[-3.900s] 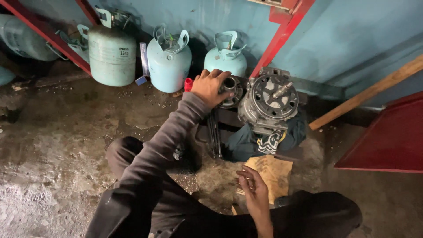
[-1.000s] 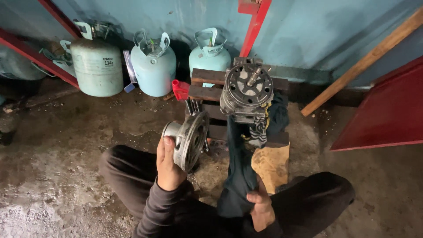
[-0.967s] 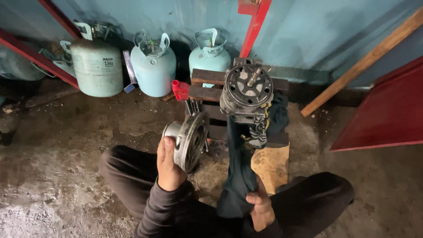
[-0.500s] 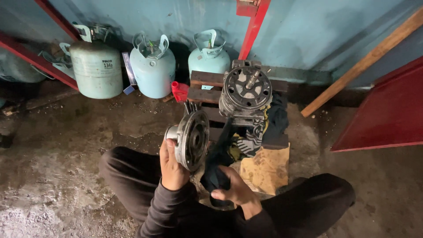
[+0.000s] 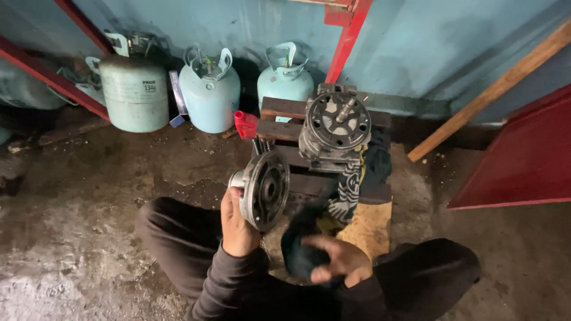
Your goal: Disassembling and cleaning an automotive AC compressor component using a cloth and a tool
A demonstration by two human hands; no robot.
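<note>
Two bare hands work low in the view, above the person's folded legs in dark trousers (image 5: 178, 238). The left hand (image 5: 237, 226) is raised with the forearm coming up from the bottom edge, wrist bent back, its fingers wrapped around the rim of a round metal disc part (image 5: 263, 189), a grey housing with a dark hollowed face and a short hub sticking out on its left side. The disc stands nearly on edge, tilted, its hollow face turned toward the right and slightly toward the camera, just in front of a low dark wooden stand (image 5: 285, 113). The right hand (image 5: 336, 261) sits lower and to the right, palm down, knuckles toward the camera, its fingers curled and closed on a dark bunched cloth (image 5: 300, 249); the hand is a little blurred, so the exact grip of each finger cannot be told. The cloth hangs near the disc's lower edge, and whether they touch cannot be told. On the stand rests a larger grey compressor body (image 5: 334, 128) with a round slotted face and a centre shaft, a patterned rag (image 5: 351, 184) draped beneath it. Behind, against a blue wall, stand three pale gas cylinders (image 5: 209, 95).
</note>
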